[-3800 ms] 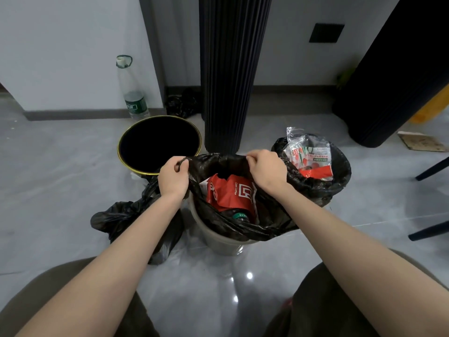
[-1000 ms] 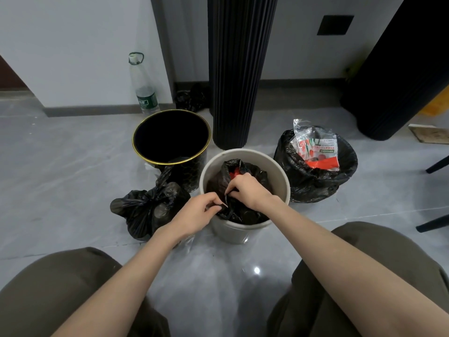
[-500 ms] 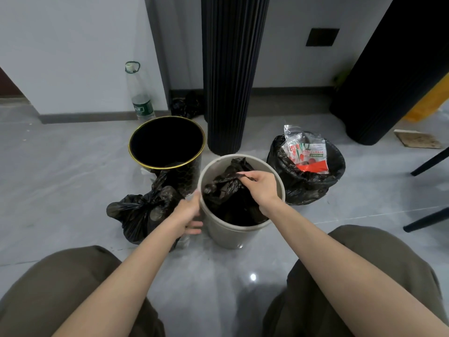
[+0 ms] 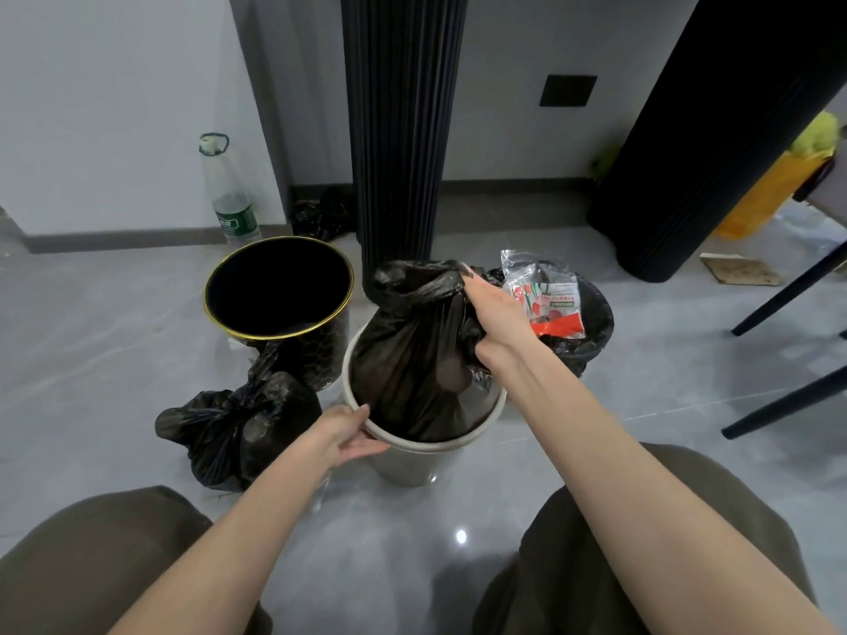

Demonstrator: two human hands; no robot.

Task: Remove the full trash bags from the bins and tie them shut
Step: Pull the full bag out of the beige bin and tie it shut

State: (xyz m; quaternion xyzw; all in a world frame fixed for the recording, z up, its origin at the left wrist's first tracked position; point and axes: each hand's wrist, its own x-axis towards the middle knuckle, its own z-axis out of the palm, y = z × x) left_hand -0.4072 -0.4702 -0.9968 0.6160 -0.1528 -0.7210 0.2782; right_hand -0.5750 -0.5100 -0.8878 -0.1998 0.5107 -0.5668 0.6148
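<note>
Hauling the black bag halfway out of the beige bin, right hand gripping its neck, left hand holding the rim (one tied bag already on the floor); third bag still to go.

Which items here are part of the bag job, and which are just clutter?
Job:
- right hand gripping the black bag
- left hand holding the grey bin
- tied bag on the floor
- gold-rimmed bin
- lined bin, full

Clutter:
- water bottle
- cardboard piece
- yellow bag
- chair legs
</note>
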